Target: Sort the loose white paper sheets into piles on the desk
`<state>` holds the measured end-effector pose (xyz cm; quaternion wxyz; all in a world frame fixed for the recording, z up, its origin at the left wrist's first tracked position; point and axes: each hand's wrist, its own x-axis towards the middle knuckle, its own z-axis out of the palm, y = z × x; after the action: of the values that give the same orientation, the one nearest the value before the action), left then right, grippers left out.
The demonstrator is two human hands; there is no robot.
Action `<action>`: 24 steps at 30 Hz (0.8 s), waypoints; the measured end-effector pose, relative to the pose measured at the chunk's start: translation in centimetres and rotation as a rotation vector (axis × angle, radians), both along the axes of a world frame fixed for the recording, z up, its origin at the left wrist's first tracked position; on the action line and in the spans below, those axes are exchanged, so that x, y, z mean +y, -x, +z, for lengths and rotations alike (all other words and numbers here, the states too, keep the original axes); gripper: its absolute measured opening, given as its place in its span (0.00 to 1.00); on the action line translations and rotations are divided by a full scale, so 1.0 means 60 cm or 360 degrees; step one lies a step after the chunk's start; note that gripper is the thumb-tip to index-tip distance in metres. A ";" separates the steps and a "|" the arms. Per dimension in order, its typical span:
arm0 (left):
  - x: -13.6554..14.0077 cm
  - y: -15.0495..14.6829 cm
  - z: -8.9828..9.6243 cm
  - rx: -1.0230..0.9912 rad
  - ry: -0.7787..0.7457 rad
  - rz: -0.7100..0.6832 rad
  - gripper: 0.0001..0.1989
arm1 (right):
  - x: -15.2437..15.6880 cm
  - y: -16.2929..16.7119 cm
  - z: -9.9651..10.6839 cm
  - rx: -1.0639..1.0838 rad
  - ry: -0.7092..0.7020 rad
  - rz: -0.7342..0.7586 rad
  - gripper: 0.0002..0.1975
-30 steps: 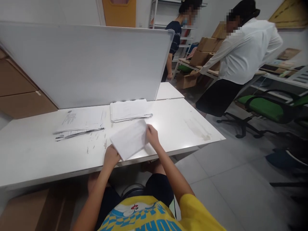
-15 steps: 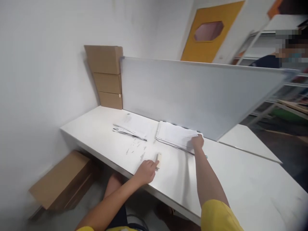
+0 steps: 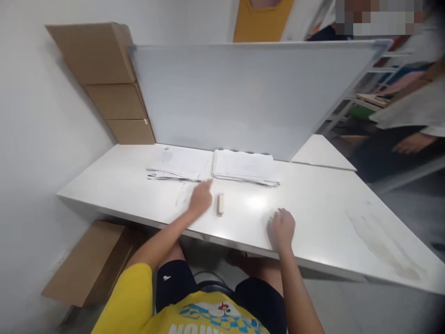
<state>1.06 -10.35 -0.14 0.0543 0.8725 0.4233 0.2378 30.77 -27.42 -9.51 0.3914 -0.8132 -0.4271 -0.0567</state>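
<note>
My left hand (image 3: 201, 197) hovers just in front of the papers, index finger stretched forward and nothing held. Beside it on the white table (image 3: 313, 222) lies a small cream stapler (image 3: 220, 204), apart from both hands. Beyond are two paper stacks: the left stack (image 3: 181, 162) has uneven, slightly spread edges, and the right stack (image 3: 243, 166) lies against the whiteboard. My right hand (image 3: 282, 227) is near the table's front edge, loosely curled and somewhat blurred, with no object visible in it.
A whiteboard (image 3: 243, 97) stands along the table's back edge beside stacked cardboard boxes (image 3: 111, 69). Another cardboard box (image 3: 83, 264) is on the floor at left. Dark marks show on the tabletop near the left stack. Another person (image 3: 410, 116) is at the right, beyond the table.
My right hand has let go of the right stack's corner and drawn back toward me. My left hand has left the stapler and reached forward toward the papers. The view has tilted down.
</note>
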 end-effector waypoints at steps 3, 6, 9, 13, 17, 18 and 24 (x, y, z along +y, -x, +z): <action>0.134 0.012 0.024 0.0091 -0.0013 0.0402 0.34 | 0.010 0.035 0.048 -0.0193 0.0268 0.0070 0.28; 0.222 0.037 0.016 0.0137 0.0098 0.0646 0.41 | 0.026 0.051 0.077 -0.0169 0.0575 0.0131 0.29; 0.242 0.056 -0.007 0.0096 0.0037 0.0666 0.36 | 0.026 0.054 0.086 -0.0085 0.0748 0.0115 0.31; 0.227 0.059 -0.022 0.0033 -0.0068 0.0650 0.28 | 0.022 0.050 0.085 -0.0098 0.0778 0.0135 0.31; 0.222 0.054 -0.016 -0.0001 -0.0078 0.0670 0.24 | 0.022 0.048 0.081 -0.0081 0.0774 0.0152 0.32; 0.223 0.051 -0.013 -0.0008 -0.0078 0.0676 0.23 | 0.023 0.048 0.080 -0.0073 0.0773 0.0153 0.32; 0.234 0.021 0.000 0.0035 -0.0090 0.0814 0.32 | 0.026 0.050 0.085 -0.0057 0.0797 0.0141 0.32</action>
<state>-0.21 3.67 -0.15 -0.0365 0.7409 0.6239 0.2461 27.75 -25.85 -4.43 0.1722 -0.8641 -0.4699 0.0537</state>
